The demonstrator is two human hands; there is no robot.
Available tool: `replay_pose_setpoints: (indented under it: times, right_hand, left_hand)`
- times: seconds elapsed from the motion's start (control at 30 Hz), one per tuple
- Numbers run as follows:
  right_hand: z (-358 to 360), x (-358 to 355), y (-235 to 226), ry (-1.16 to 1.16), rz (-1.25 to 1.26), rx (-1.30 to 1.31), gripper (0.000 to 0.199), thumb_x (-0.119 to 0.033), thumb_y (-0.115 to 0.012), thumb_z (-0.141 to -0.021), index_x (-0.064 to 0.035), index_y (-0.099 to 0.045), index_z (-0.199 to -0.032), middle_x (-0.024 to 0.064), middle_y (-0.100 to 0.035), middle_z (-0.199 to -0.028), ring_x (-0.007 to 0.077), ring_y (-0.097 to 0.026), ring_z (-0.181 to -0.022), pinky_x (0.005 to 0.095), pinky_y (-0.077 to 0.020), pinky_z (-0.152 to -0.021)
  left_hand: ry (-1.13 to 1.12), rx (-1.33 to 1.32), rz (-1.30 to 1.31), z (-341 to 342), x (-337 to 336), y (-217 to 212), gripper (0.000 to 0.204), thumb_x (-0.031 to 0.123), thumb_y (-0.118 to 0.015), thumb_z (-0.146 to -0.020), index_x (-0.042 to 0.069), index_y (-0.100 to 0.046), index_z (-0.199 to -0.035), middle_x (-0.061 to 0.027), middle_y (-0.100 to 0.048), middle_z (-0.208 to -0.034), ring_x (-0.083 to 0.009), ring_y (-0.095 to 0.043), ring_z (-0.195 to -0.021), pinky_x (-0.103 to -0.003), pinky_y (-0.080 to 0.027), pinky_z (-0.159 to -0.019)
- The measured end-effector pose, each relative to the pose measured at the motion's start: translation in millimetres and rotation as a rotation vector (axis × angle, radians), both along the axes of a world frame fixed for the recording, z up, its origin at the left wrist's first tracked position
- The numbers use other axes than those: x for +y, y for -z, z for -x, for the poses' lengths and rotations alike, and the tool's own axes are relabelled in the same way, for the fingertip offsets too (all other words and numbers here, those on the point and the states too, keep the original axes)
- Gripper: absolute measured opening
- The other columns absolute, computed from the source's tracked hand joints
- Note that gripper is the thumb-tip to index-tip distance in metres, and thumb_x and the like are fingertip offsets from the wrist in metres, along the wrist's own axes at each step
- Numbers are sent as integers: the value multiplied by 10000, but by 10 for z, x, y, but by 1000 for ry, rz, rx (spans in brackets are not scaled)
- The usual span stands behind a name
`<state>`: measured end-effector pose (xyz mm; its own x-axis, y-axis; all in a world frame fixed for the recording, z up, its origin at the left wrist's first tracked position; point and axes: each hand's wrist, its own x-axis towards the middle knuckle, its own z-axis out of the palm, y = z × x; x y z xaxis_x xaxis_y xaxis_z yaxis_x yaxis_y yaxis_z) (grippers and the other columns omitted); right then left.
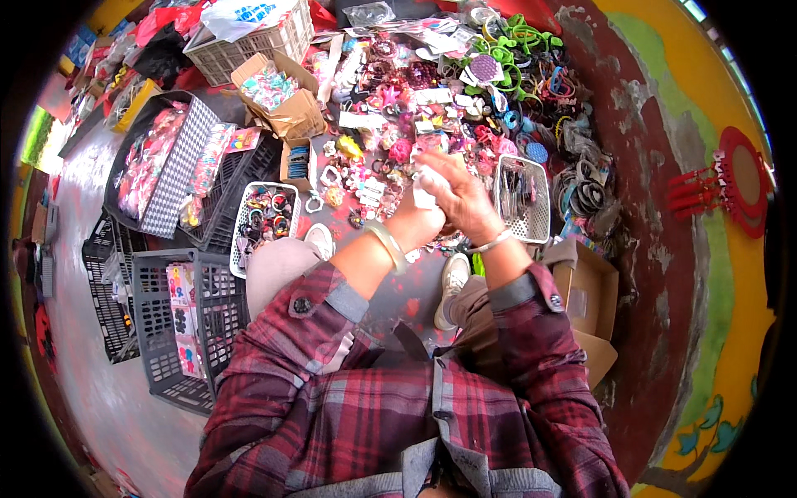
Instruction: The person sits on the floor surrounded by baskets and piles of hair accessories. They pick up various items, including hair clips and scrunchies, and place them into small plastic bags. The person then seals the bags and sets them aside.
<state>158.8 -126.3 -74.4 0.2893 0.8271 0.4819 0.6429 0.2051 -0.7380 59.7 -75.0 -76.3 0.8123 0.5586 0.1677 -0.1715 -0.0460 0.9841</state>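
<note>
In front of me, over a spread of hair accessories (390, 108), my two hands are pressed together. My left hand (413, 221) is closed around a small white thing (425, 197), soft or paper-like, whose kind I cannot make out. Across it lies my right hand (466, 206), its thumb and fingers on the white thing from above. Part of the left fingers is hidden behind the right hand. Below the hands, the pile holds hair ties, clips and pink and white trinkets. Green headbands (521, 41) lie at its far right.
White baskets stand on both sides, one with hair ties (267, 217), one with dark slim items (523, 187). At left are a grey crate (178, 319), a black tray of packets (154, 158) and a cardboard box (286, 108). An open carton (591, 290) sits by my right knee, near the painted wall (656, 191).
</note>
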Motion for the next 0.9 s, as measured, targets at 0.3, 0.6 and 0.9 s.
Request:
replay_pose_setpoints:
  times: [0.3, 0.6, 0.9]
  right_hand:
    - [75, -93, -176, 229, 279, 980, 268, -246, -523, -866, 6, -613, -879, -4, -582, -757, 65, -516, -658, 221, -406, -571]
    - [-252, -8, 10, 33, 231, 1716, 291, -284, -400, -915, -44, -561, -947, 81, -627, -847, 213, -609, -744, 359, -506, -671]
    - [22, -51, -95, 74, 206, 794, 363, -339, -484, -890, -6, -574, -1001, 29, -587, -802, 114, -535, -724, 243, -440, -655]
  left_hand:
    - [116, 221, 95, 0, -19, 85, 183, -19, -459, -802, 4, -507, -977, -78, -589, -745, -170, -574, -676, -312, -459, -592]
    - [187, -58, 491, -9, 91, 91, 267, 45, -508, -854, 27, -490, -1120, -34, -567, -1023, -133, -546, -933, -284, -437, -835]
    - [95, -20, 266, -7, 97, 125, 250, 0, -490, -810, 42, -531, -1053, -40, -583, -958, -131, -552, -867, -273, -445, -775]
